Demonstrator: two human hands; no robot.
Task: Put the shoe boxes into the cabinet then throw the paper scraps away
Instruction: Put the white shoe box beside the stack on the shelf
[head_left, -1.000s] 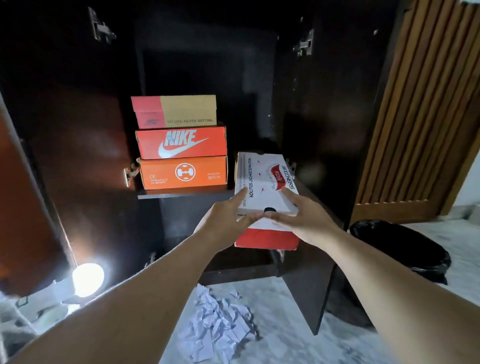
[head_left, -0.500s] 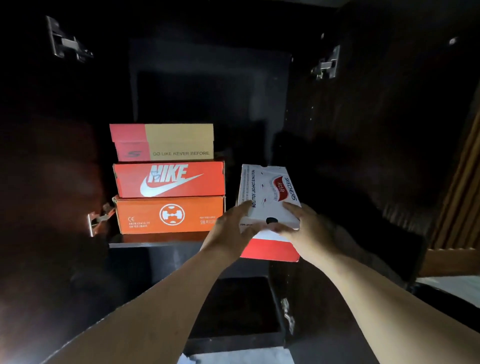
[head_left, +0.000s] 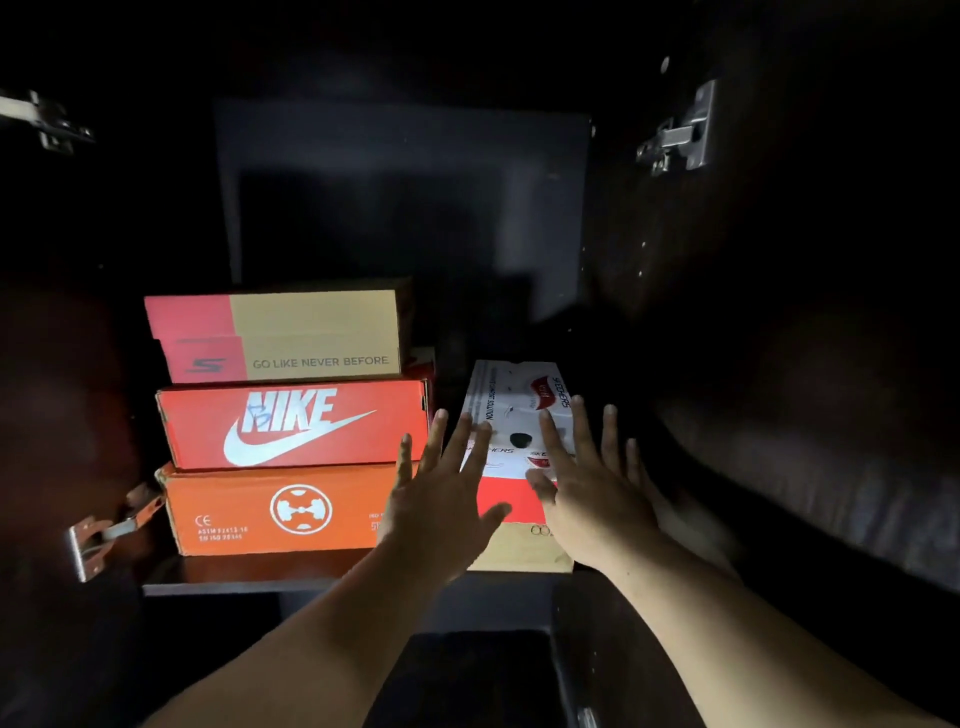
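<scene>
On the dark cabinet shelf (head_left: 249, 574), a white-and-red shoe box (head_left: 511, 415) lies lengthwise, its short end facing outward, just to the right of a stack of three other boxes. That stack has an orange box (head_left: 270, 512) at the bottom, a red Nike box (head_left: 293, 423) in the middle and a pink-and-tan box (head_left: 291, 332) reading "GO LIKE NEVER BEFORE" on top. The white-and-red box appears to sit on a tan box (head_left: 519, 551) whose front edge shows beneath it.

Both hands reach toward the near end of the white-and-red box with palms forward. The left hand (head_left: 441, 493) has its fingers (head_left: 470, 441) spread and straight, the tips overlapping the box's near left corner; whether they touch it or hover just before it cannot be told. The right hand (head_left: 592, 488) is likewise splayed, its fingers straight over the box's near right corner and its thumb across the red front face. Neither hand grips anything.

Metal hinges (head_left: 680, 132) show on the cabinet's side walls, and the interior behind the boxes is in deep shadow.
</scene>
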